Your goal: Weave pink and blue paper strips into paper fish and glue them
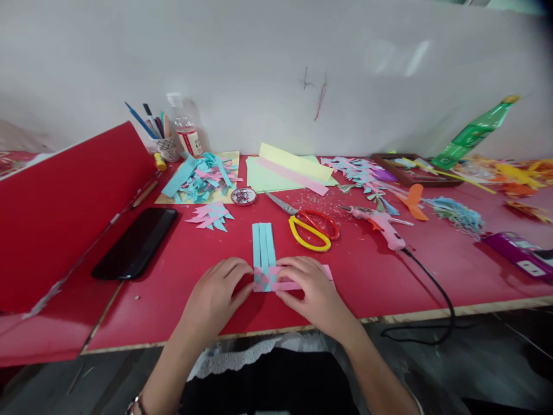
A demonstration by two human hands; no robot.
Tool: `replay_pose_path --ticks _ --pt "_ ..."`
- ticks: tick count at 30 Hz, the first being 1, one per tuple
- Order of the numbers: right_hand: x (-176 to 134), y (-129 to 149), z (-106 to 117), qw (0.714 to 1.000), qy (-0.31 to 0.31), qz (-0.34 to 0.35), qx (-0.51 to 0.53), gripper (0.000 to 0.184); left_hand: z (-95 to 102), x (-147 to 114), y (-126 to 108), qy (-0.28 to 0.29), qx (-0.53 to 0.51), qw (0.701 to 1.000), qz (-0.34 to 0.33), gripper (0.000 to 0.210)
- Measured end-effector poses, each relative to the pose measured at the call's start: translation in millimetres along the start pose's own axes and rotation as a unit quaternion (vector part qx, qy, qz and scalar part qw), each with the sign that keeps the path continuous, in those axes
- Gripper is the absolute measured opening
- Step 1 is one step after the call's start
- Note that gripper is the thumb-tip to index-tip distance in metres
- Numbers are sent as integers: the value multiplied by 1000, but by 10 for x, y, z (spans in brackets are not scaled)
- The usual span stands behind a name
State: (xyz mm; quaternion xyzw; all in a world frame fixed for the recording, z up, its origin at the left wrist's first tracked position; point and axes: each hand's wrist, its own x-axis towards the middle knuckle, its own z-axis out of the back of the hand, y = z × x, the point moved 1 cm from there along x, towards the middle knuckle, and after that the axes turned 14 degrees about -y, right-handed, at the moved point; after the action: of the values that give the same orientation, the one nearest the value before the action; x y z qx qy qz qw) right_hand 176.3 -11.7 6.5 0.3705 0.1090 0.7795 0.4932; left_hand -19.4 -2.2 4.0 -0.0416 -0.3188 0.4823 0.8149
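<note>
In front of me, blue paper strips [264, 245] stand lengthwise and cross pink paper strips [327, 276], forming a small woven corner near the table's front edge. My left hand [220, 291] pinches the left edge of the weave between thumb and fingertips. On the other side, my right hand [310, 288] is closed on the pink strips where they leave the weave to the right. Scissors [309, 225] with one yellow and one red handle lie just beyond. A small finished-looking woven piece [211, 216] with pointed pink and blue ends rests to the upper left.
A black phone [136, 242] lies left, beside a raised red board [73, 213]. Behind are a heap of strips [205, 178], a round tin [243, 196] and paper sheets [289, 170]. Right, a pink glue gun [380, 225] trails its cable over the table edge; a green bottle [475, 135] leans behind.
</note>
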Motion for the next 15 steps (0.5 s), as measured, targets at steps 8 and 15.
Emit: replay_pose_path --ticks 8,15 --pt "5 0 -23 1000 -8 -8 7 7 -115 56 33 20 -22 1000 -10 26" --pt "10 14 -40 1000 -20 -14 9 9 -130 37 54 11 -21 1000 -10 29"
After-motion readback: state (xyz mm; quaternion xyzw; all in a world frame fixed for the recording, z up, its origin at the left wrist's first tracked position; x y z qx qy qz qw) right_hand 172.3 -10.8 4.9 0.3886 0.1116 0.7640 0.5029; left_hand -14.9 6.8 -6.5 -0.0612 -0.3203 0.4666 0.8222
